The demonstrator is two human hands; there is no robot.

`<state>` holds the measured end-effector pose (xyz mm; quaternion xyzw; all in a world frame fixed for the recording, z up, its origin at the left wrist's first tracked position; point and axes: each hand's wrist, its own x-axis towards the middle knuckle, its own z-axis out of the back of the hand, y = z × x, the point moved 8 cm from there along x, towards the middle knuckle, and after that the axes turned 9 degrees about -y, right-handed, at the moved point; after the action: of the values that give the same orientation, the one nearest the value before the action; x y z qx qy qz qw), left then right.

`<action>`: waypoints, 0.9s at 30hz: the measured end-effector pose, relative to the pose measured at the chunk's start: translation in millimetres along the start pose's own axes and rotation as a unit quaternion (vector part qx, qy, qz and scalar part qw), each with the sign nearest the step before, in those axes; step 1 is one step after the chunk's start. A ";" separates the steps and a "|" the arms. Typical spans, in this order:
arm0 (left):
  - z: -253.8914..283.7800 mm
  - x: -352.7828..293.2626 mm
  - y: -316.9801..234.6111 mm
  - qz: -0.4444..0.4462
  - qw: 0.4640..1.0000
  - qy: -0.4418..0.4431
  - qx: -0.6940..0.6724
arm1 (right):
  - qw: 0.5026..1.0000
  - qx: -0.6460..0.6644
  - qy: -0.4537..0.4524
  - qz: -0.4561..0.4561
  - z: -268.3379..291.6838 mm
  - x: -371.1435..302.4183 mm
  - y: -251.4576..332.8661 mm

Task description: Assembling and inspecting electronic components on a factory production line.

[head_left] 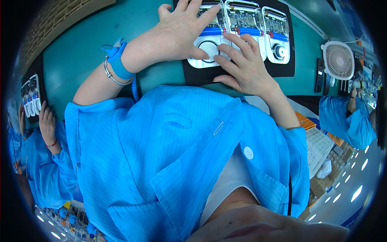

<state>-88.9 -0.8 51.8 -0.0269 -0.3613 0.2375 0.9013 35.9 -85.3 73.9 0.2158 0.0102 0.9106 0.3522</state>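
Note:
Three white open device housings stand side by side on a black mat (pixel 284 70). Each one holds a green circuit board and a blue cylindrical battery. My left hand (pixel 181 32) reaches across the left housing (pixel 194 63), fingers spread over its board, with the thumb beside the round perforated speaker (pixel 210 50). Over the lower part of the middle housing (pixel 263 51) lies my right hand (pixel 244 66), its fingers apart and slightly bent. No object shows in either hand. The right housing (pixel 284 57), with a black-and-white round speaker, is uncovered. My hands hide parts of the other two.
A blue wrist strap (pixel 121 60) with a coiled cord is on my left wrist. The green table (pixel 153 76) carries a white fan (pixel 339 60) at right and a cardboard divider (pixel 52 28) at far left. Co-workers in blue sit on both sides; the left one handles similar housings (pixel 31 94).

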 end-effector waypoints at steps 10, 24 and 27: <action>14.4 39.5 3.2 0.193 0.911 0.364 0.019 | 1.000 0.030 -0.005 -0.002 11.2 12.3 -3.1; 100.8 55.4 71.4 0.266 0.934 0.133 -0.195 | 0.994 0.037 -0.100 -0.004 -5.4 117.8 43.4; 78.0 48.4 80.5 0.216 0.959 0.143 -0.119 | 0.998 0.009 -0.061 0.017 -26.2 127.9 50.8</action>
<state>-143.3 82.6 122.5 -0.2446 -0.2396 0.3754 0.8613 -91.1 -37.4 108.2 0.2741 -0.0070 0.9016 0.3346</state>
